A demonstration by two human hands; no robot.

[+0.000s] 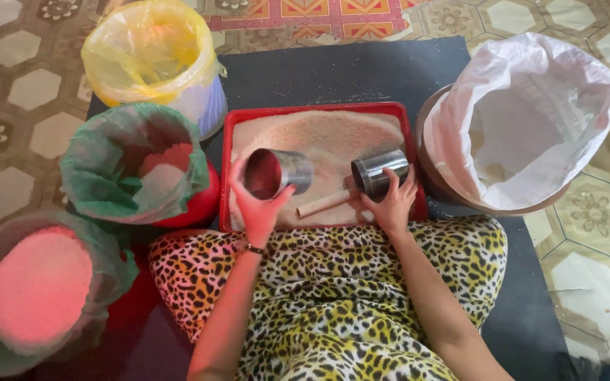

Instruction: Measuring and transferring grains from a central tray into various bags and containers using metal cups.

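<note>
A red rectangular tray (pixel 229 169) filled with pale grain lies on a dark mat before my knees. My left hand (pixel 257 206) grips a shiny metal cup (pixel 278 173), held on its side above the tray's near left part, its mouth facing me. My right hand (pixel 390 203) holds a second metal cup (pixel 378 173), also tipped on its side, over the tray's near right part. A short wooden stick (pixel 325 203) rests on the grain between the two hands.
A green-lined red bucket (pixel 135 169) with grain stands left of the tray, a yellow-lined bucket (pixel 153 53) behind it, another lined tub (pixel 37 289) of pinkish grain at lower left. A white-sack-lined basket (pixel 524 120) stands at right. Leopard-print cloth (pixel 326 303) covers my lap.
</note>
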